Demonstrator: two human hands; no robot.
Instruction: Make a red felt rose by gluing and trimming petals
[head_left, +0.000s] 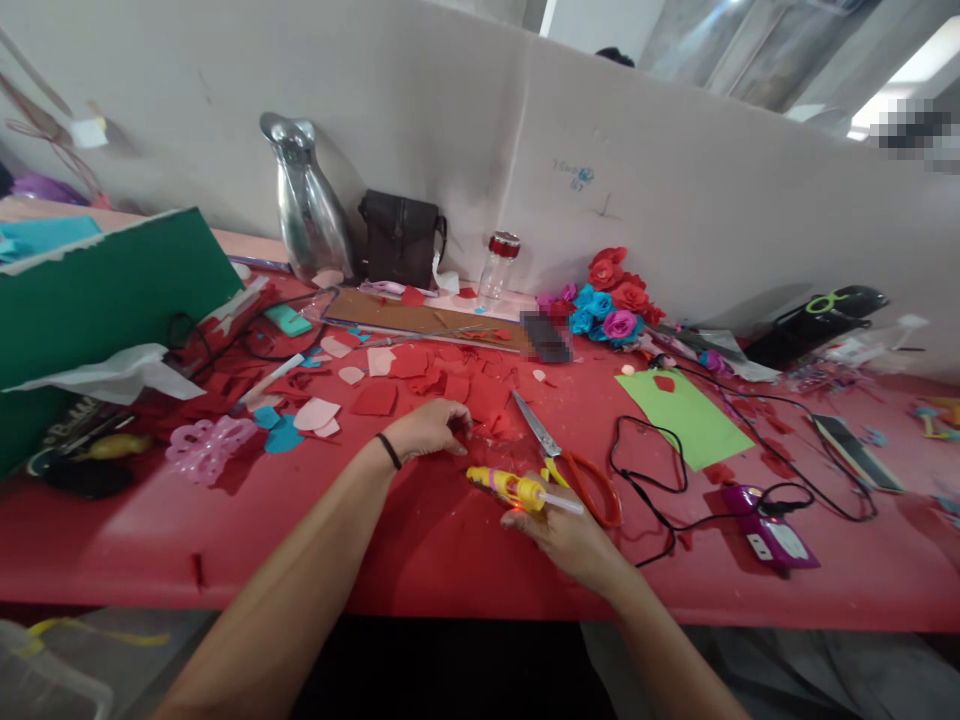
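My right hand (566, 538) is wrapped round a yellow hot glue gun (507, 486), with a pale glue stick (562, 503) jutting from its back end and a small red light glowing. The nozzle end points left, towards my left hand (431, 430). That hand hovers over the red tabletop (420, 585) with its fingers curled together; whatever they pinch is too small to make out. Just beyond both hands lie many red petal-shaped paper pieces (375, 399). Scissors (536, 425) with orange-red handles rest beside the glue gun, near my right hand.
Paper flowers (619, 300) stand at the back, near a glass jar (498, 272) and metal pitcher (307, 200). Right are a green sheet (679, 415), black cable (637, 480) and purple power strip (772, 530). Pink plastic flower shape (206, 448) and green board (135, 310) lie left.
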